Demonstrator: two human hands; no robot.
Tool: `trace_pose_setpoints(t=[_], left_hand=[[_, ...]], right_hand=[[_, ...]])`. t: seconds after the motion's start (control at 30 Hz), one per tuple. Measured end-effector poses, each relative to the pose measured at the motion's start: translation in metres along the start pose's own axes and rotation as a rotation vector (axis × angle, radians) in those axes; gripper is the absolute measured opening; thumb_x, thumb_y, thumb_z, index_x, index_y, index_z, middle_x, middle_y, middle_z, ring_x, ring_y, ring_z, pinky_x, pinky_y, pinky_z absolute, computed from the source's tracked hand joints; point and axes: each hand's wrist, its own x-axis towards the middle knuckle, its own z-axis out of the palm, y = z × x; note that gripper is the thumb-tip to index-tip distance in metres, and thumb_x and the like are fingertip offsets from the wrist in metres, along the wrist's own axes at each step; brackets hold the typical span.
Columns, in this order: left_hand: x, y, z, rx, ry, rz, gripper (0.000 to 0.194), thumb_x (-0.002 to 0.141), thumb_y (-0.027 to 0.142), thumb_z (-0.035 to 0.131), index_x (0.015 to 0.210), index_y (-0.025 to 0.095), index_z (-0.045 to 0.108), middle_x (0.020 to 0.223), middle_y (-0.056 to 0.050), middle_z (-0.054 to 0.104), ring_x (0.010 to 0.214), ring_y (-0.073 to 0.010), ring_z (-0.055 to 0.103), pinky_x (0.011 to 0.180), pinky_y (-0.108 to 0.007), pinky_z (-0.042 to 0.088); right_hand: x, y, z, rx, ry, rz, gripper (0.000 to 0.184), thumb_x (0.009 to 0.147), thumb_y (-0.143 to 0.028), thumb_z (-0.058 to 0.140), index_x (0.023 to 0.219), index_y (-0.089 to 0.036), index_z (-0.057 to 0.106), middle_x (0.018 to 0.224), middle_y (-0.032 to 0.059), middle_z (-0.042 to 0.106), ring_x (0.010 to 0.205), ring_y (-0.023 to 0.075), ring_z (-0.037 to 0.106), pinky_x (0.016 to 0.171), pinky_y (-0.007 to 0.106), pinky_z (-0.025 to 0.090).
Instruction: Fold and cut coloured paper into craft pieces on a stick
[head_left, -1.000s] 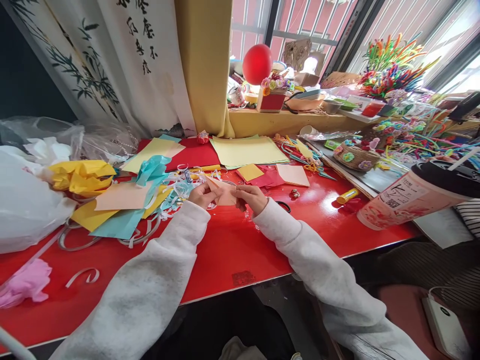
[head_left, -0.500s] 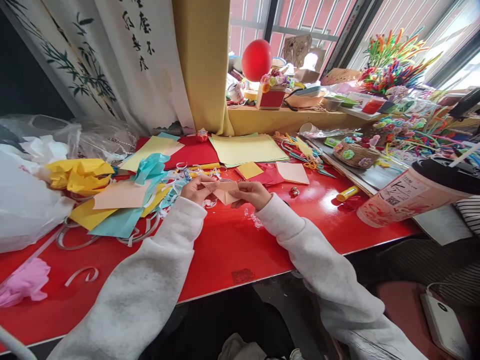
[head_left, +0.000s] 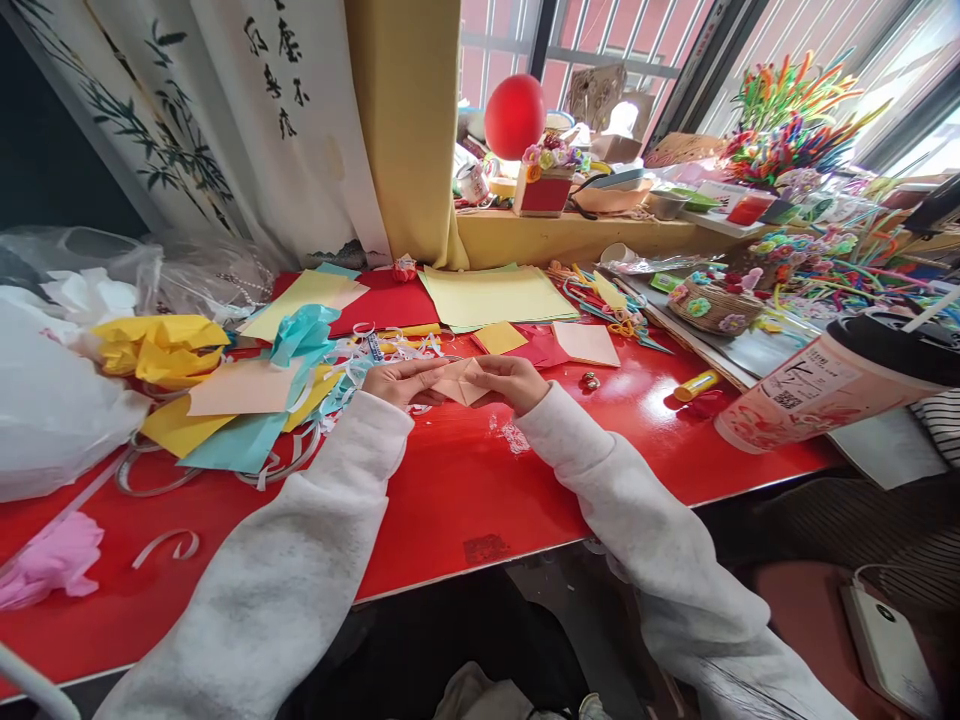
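Observation:
Between my two hands is a folded piece of peach paper (head_left: 459, 384), held just above the red table (head_left: 450, 480). My left hand (head_left: 401, 383) pinches its left side, thumb along the top. On the other side, my right hand (head_left: 513, 383) grips the paper with thumb and fingers, covering its right edge. Creases show in the middle of the paper. Behind my hands lie a yellow paper square (head_left: 501, 338) and a peach paper square (head_left: 585, 343). White and blue paper strips (head_left: 352, 375) are scattered by my left hand.
Left are crumpled yellow paper (head_left: 161, 350), a white plastic bag (head_left: 60, 410) and pink crumpled paper (head_left: 56, 562). Large pale yellow sheets (head_left: 499, 297) lie at the back. To the right stand a lidded drink cup (head_left: 810, 400), a yellow glue stick (head_left: 696, 386) and a woven basket (head_left: 712, 306).
My fingers have shifted on the peach paper. My right hand has come further over it and my hands are closer together, so less of the paper shows.

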Motion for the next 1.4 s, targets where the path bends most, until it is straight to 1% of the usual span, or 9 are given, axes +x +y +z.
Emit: trace_pose_setpoints(t=[0.13, 0.3, 0.43, 0.53, 0.73, 0.87, 0.97, 1.13, 1.4], left_hand=[[0.000, -0.001, 0.000, -0.021, -0.008, 0.015, 0.037, 0.056, 0.030, 0.067, 0.088, 0.011, 0.064, 0.057, -0.001, 0.063, 0.049, -0.0127, 0.059, 0.054, -0.024, 0.053], [0.002, -0.001, -0.002, -0.074, -0.125, -0.031, 0.037, 0.059, 0.030, 0.065, 0.091, 0.011, 0.062, 0.064, -0.003, 0.065, 0.058, -0.0143, 0.062, 0.060, -0.024, 0.053], [-0.002, 0.003, -0.001, -0.066, -0.203, -0.074, 0.043, 0.058, 0.023, 0.066, 0.100, 0.012, 0.058, 0.063, -0.003, 0.066, 0.058, -0.0138, 0.062, 0.059, -0.022, 0.052], [-0.006, 0.007, 0.001, -0.057, -0.190, -0.091, 0.043, 0.058, 0.020, 0.066, 0.100, 0.012, 0.059, 0.066, -0.003, 0.067, 0.056, -0.0139, 0.062, 0.059, -0.023, 0.052], [-0.006, 0.005, -0.001, -0.094, -0.184, -0.091, 0.030, 0.059, 0.017, 0.063, 0.089, 0.014, 0.064, 0.060, -0.003, 0.066, 0.058, -0.0148, 0.062, 0.060, -0.025, 0.053], [-0.002, 0.001, -0.003, -0.112, -0.186, -0.049, 0.026, 0.055, 0.018, 0.066, 0.081, 0.015, 0.066, 0.075, -0.004, 0.067, 0.062, -0.0153, 0.063, 0.065, -0.028, 0.053], [0.000, -0.001, -0.003, -0.126, -0.223, -0.062, 0.031, 0.053, 0.020, 0.068, 0.083, 0.016, 0.065, 0.084, -0.005, 0.066, 0.068, -0.0165, 0.063, 0.065, -0.028, 0.052], [0.002, -0.003, -0.003, -0.127, -0.230, -0.068, 0.038, 0.052, 0.024, 0.069, 0.088, 0.015, 0.064, 0.073, -0.004, 0.066, 0.067, -0.0168, 0.063, 0.066, -0.028, 0.052], [0.004, -0.010, -0.004, -0.077, -0.211, -0.046, 0.014, 0.055, 0.019, 0.064, 0.068, 0.014, 0.066, 0.064, -0.002, 0.065, 0.061, -0.0138, 0.062, 0.065, -0.024, 0.051]], right_hand=[[0.001, 0.003, -0.001, 0.041, -0.015, 0.033, 0.034, 0.055, -0.027, 0.068, 0.084, -0.011, 0.060, 0.073, 0.0021, 0.061, 0.065, 0.0104, 0.058, 0.057, 0.022, 0.050], [0.003, 0.002, -0.005, 0.033, 0.049, -0.012, 0.028, 0.054, -0.022, 0.068, 0.078, -0.012, 0.061, 0.067, 0.0009, 0.061, 0.060, 0.0098, 0.057, 0.052, 0.021, 0.049], [0.000, -0.006, -0.006, 0.042, 0.059, -0.023, 0.031, 0.055, -0.021, 0.066, 0.084, -0.014, 0.060, 0.067, 0.0002, 0.061, 0.057, 0.0087, 0.056, 0.048, 0.019, 0.048], [-0.003, -0.009, -0.006, 0.044, 0.016, -0.015, 0.031, 0.056, -0.021, 0.065, 0.085, -0.014, 0.061, 0.066, 0.0002, 0.061, 0.055, 0.0083, 0.055, 0.045, 0.018, 0.048], [-0.005, -0.006, -0.006, 0.072, 0.026, 0.000, 0.020, 0.056, -0.019, 0.060, 0.074, -0.013, 0.064, 0.065, 0.0012, 0.061, 0.056, 0.0094, 0.056, 0.045, 0.020, 0.049], [-0.004, -0.004, -0.007, 0.055, 0.037, -0.025, 0.017, 0.056, -0.018, 0.058, 0.071, -0.014, 0.065, 0.067, 0.0010, 0.061, 0.057, 0.0096, 0.055, 0.045, 0.020, 0.049], [-0.003, -0.002, -0.006, 0.016, 0.087, -0.061, 0.014, 0.057, -0.019, 0.058, 0.067, -0.014, 0.064, 0.067, 0.0012, 0.060, 0.056, 0.0094, 0.054, 0.043, 0.020, 0.048], [-0.001, 0.000, -0.005, 0.055, 0.124, -0.055, 0.013, 0.055, -0.021, 0.059, 0.066, -0.014, 0.062, 0.063, 0.0004, 0.058, 0.054, 0.0086, 0.052, 0.043, 0.020, 0.046], [0.000, 0.000, 0.003, 0.037, 0.144, 0.049, 0.019, 0.055, -0.027, 0.063, 0.067, -0.013, 0.056, 0.057, -0.0013, 0.055, 0.052, 0.0079, 0.052, 0.050, 0.022, 0.046]])
